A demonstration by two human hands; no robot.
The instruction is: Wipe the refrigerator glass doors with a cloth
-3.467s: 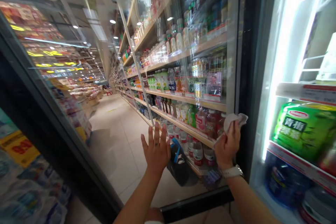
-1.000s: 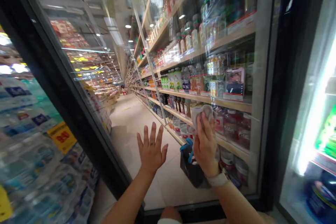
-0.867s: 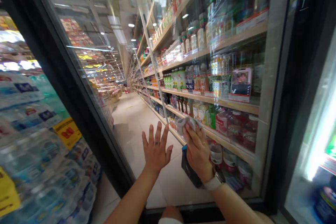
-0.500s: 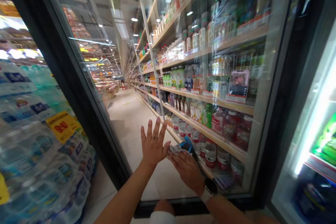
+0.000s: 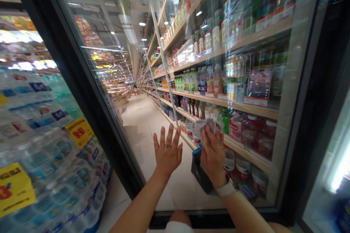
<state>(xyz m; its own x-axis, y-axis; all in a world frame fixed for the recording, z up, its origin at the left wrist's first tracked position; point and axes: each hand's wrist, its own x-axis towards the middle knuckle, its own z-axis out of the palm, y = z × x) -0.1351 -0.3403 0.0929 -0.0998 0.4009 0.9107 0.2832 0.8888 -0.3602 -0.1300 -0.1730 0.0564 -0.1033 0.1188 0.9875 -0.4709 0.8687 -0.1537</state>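
Observation:
In the head view a large glass pane in a dark frame [image 5: 90, 91] stands before me. My left hand [image 5: 167, 153] lies flat against the glass with its fingers spread, holding nothing. To its right, my right hand [image 5: 213, 153] presses a pale grey-white cloth [image 5: 201, 127] to the pane. Part of the cloth is hidden beneath the fingers, and more of it bunches above them. A pale watch strap [image 5: 226, 189] circles the right wrist. Below that hand shows a dark bag-like thing with blue edging [image 5: 201, 174], partly covered by the hand.
Shelves of bottled drinks [image 5: 250, 131] show in or through the glass; I cannot tell which. At left, wrapped packs of water bottles [image 5: 54, 164] are stacked beside the frame, with yellow price signs [image 5: 79, 132]. A lit cabinet edge [image 5: 337, 174] is at far right.
My right hand has slid up and to the right over the glass with the cloth, away from my left hand. The left hand stays flat, and the view has shifted slightly.

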